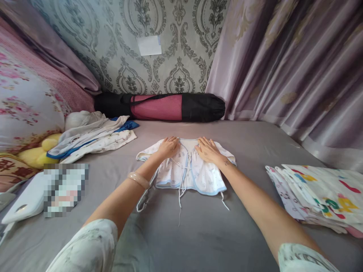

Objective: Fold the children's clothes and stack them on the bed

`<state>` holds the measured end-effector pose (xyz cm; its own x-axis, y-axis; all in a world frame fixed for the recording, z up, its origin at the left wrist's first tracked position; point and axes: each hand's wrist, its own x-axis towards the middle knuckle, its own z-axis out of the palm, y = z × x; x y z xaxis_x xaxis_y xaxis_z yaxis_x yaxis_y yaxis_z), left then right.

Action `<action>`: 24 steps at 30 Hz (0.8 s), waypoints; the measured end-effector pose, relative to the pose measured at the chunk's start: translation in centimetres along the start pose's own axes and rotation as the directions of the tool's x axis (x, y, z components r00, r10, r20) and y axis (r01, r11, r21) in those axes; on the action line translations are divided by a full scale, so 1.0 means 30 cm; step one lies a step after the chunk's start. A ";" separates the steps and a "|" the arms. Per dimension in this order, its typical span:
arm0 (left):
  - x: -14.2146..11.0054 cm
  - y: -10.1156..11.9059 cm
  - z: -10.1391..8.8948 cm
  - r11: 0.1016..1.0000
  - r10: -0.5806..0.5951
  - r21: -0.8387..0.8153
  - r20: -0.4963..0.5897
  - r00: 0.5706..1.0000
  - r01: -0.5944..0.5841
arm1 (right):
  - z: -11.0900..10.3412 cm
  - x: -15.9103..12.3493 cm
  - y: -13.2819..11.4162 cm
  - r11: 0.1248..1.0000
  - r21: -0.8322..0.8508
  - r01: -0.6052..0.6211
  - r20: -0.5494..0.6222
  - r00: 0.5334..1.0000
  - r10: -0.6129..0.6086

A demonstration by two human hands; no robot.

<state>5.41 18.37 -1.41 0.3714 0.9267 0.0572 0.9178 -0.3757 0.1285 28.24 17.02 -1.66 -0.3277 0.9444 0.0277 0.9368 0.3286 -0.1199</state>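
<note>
A small white baby top (172, 173) with pale blue trim and thin tie strings lies spread on the grey bed sheet (195, 234). My left hand (169, 146) rests flat on its left shoulder area, fingers stretched out. On the opposite shoulder lies my right hand (208, 149), also flat with the fingers spread. Both palms press on the cloth and hold nothing. The ties hang loosely down the front and past the lower hem.
Folded baby clothes (326, 189) are stacked at the right. Loose clothes (99, 136) lie at the left beside a yellow plush toy (36, 153). A white device (27, 202) sits at the near left. Against the wall rests a pink and black rolled bag (159, 107).
</note>
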 end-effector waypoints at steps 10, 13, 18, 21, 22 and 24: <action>-0.015 0.016 0.091 0.999 -0.021 0.032 0.062 0.998 0.019 | 0.053 -0.006 -0.019 0.998 0.032 -0.049 0.105 0.993 0.046; -0.007 0.012 0.079 0.999 -0.021 -0.025 0.085 0.996 0.023 | 0.042 -0.001 -0.017 0.992 0.111 -0.056 0.109 0.993 0.043; -0.032 -0.057 0.016 0.977 -0.147 -0.170 -0.079 0.986 0.132 | -0.018 -0.003 0.083 0.860 0.502 -0.089 -0.079 0.986 0.148; -0.100 -0.165 -0.023 0.954 -0.236 -0.234 -0.191 0.953 0.189 | -0.070 -0.048 0.198 0.772 0.615 -0.163 -0.167 0.929 0.329; -0.129 -0.206 -0.032 0.942 -0.269 -0.256 -0.190 0.944 0.217 | -0.087 -0.072 0.234 0.756 0.618 -0.216 -0.159 0.907 0.390; -0.195 -0.284 -0.043 0.899 -0.372 -0.314 -0.175 0.912 0.307 | -0.114 -0.127 0.288 0.713 0.615 -0.337 -0.094 0.867 0.490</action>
<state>-4.76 16.15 -1.57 -0.0273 0.9838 0.1774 0.8946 -0.0551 0.4435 38.01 16.30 0.58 0.1864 0.9807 0.0584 0.7033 -0.0917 -0.7050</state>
